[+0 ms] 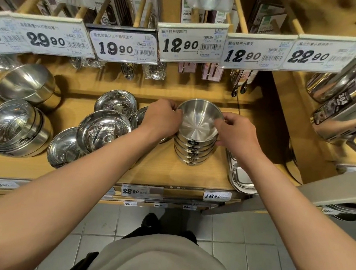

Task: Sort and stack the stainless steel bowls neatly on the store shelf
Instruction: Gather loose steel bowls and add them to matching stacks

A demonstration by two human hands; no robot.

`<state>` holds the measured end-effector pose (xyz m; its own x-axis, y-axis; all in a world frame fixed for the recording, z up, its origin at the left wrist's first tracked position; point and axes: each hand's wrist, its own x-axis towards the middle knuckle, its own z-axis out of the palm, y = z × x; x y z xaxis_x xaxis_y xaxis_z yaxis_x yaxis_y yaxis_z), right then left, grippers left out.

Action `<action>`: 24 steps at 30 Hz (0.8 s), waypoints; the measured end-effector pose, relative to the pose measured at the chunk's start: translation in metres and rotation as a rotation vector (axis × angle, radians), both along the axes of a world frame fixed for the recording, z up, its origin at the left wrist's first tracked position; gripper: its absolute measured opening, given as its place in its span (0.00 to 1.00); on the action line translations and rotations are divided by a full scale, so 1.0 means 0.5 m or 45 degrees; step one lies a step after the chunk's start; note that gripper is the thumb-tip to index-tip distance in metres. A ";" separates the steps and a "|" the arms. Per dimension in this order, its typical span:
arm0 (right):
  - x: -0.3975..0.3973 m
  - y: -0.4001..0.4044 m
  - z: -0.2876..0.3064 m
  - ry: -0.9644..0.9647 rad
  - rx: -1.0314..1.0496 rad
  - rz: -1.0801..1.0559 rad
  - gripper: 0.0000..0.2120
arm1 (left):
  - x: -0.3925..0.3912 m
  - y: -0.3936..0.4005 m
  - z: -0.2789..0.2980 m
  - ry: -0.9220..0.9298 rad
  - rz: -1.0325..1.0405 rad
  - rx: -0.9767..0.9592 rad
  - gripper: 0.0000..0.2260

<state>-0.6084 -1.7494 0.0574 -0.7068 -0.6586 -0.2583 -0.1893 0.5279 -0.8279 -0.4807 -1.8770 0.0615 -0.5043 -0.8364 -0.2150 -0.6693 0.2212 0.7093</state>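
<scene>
While both hands work it, the stack is the landmark; every place below is given from it.

Stack: tall pile of nested, matt stainless steel bowls [195, 146] standing upright on the pale wooden store shelf [190, 176], near the shelf's middle; several rims show one above another, each with a small dark label facing front.

Top bowl: shallow round steel bowl [199, 119], mouth up, seated in the pile and looking level.

Left hand: left hand [163, 116] at the stack's left side, fingers curled over the top bowl's rim; it grips the rim.

Right hand: right hand [232, 130] at the stack's right side, thumb and fingers pinching the rim, lower fingers against the pile's flank.

Why held so: opposite grips likely let the person centre the top bowl and square the pile; a judgement.

Left of stack: loose polished steel bowls [103, 130], shinier and deeper, some leaning on one another, not yet piled; one bowl sits just behind the left hand, partly hidden.

Far left of stack: larger lidded steel containers [16, 128], tilted.

Right of stack: divided steel tray [241, 176] lying flat, just beside the pile.

Above stack: white price tags [190, 42] on a rail, packaged cutlery hanging behind.

Progress: one pile built; the shiny bowls remain to sort, by my reckoning.
</scene>
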 end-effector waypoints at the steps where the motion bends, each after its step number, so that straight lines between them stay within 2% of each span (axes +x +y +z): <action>1: -0.002 0.000 -0.001 0.002 -0.006 0.001 0.10 | 0.000 0.001 0.000 -0.001 0.002 0.003 0.13; 19: -0.020 -0.010 -0.013 -0.102 -0.013 -0.005 0.09 | -0.002 -0.004 0.000 -0.054 0.051 0.031 0.14; 22: -0.022 -0.005 -0.017 -0.175 -0.032 0.009 0.10 | 0.009 0.001 -0.006 0.057 0.078 0.122 0.20; 24: -0.025 0.002 -0.030 -0.229 -0.015 0.005 0.16 | 0.019 0.013 -0.018 0.095 0.138 0.177 0.25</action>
